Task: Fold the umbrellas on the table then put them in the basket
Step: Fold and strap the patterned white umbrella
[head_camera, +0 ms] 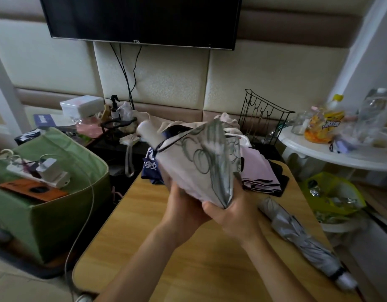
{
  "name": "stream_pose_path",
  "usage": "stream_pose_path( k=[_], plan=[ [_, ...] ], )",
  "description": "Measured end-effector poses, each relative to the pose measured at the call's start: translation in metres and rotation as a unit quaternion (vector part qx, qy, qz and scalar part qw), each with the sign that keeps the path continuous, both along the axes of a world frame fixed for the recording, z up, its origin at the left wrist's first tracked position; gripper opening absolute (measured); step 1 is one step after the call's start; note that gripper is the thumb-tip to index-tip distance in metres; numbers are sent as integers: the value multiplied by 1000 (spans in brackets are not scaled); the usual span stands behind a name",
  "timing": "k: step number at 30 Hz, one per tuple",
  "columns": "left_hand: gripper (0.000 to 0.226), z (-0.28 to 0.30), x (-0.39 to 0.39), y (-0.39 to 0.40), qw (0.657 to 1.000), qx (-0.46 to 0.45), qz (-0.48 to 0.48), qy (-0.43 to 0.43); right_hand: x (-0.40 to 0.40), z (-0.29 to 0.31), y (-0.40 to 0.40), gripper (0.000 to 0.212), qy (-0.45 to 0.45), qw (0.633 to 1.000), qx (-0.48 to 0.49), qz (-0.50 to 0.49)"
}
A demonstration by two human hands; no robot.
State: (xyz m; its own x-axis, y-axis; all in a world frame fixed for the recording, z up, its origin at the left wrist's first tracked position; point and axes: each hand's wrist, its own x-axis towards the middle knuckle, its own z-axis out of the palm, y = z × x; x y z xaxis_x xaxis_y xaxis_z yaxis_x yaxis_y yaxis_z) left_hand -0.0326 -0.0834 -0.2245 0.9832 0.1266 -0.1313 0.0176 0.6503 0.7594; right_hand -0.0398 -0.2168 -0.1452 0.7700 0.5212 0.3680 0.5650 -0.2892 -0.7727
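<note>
Both hands — left hand and right hand — clasp the pale umbrella above the table (canopy loose), so I'd twist the folds tighter — then strap them.

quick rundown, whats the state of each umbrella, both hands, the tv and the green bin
white patterned umbrella: collapsed, canopy loose, held above the table
left hand: gripping that umbrella's lower end
right hand: gripping its canopy tip
grey umbrella: collapsed, lying on the table, untouched
pink umbrella: lying at the table's far end
tv: off
green bin: open
</note>
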Motion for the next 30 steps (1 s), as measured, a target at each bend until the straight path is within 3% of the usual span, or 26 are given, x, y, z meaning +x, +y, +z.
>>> stream_pose_path(
  k=[2,5,8,11,13,16,18,21,24,26,28,30],
  plan=[
    [55,0,4,8,1000,7,-14,12,31,-38,-5,44,6,998,-7,62],
    [53,-7,0,19,999,9,-13,34,47,-51,-20,51,51,990,-86,104],
    [38,-14,-1,48,998,19,-27,-52,69,-59,-39,69,95,979,-123,134],
    [23,-1,3,59,997,46,58,-13,81,-61,-55,81,124,964,-183,145],
    [40,6,-1,60,995,66,69,9,82,-69,-58,76,103,960,-215,147],
    [38,7,-5,66,995,37,-37,83,89,-83,-59,75,92,961,-226,133],
    [60,0,-13,78,985,51,-156,50,97,-91,-62,74,58,960,-248,115],
    [76,-3,-18,84,958,178,-226,7,103,-97,-64,80,-17,947,-308,91],
    [105,5,-20,69,928,345,-132,39,97,-101,-55,75,-49,952,-295,72],
    [120,10,-22,53,863,498,-42,73,90,-103,-46,74,-67,959,-271,43],
    [110,6,-22,42,794,603,52,64,85,-104,-36,67,-114,964,-241,-9],
    [86,-4,-19,41,771,623,127,26,84,-106,-30,57,-170,958,-223,-56]
  ],
)
